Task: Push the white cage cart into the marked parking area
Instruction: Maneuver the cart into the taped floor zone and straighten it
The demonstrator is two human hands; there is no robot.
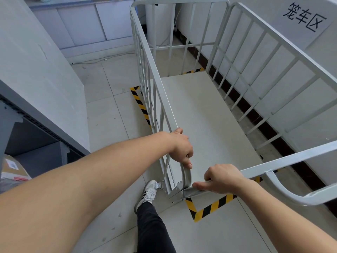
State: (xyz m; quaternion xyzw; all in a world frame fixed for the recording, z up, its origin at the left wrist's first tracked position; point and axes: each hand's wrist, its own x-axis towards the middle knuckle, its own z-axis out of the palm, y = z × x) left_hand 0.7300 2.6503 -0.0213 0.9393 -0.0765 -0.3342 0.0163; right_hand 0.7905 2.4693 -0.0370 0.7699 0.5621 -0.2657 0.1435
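The white cage cart (206, 114) fills the middle and right of the view, its barred sides rising around a pale flat deck. It stands over the yellow-and-black floor tape (209, 209) that marks a rectangle beside the right wall; tape shows at the near corner, along the left side and at the far end. My left hand (179, 147) is closed on the near end of the cart's left top rail. My right hand (221, 178) grips the near rail at the corner. My foot in a white shoe (146, 195) touches the cart's near-left caster.
A paper sign with black characters (304, 17) hangs on the right wall. White cabinets (82, 28) stand at the back left. A grey shelf unit (36, 114) with a cardboard box (12, 170) is close on the left. Tiled floor lies between.
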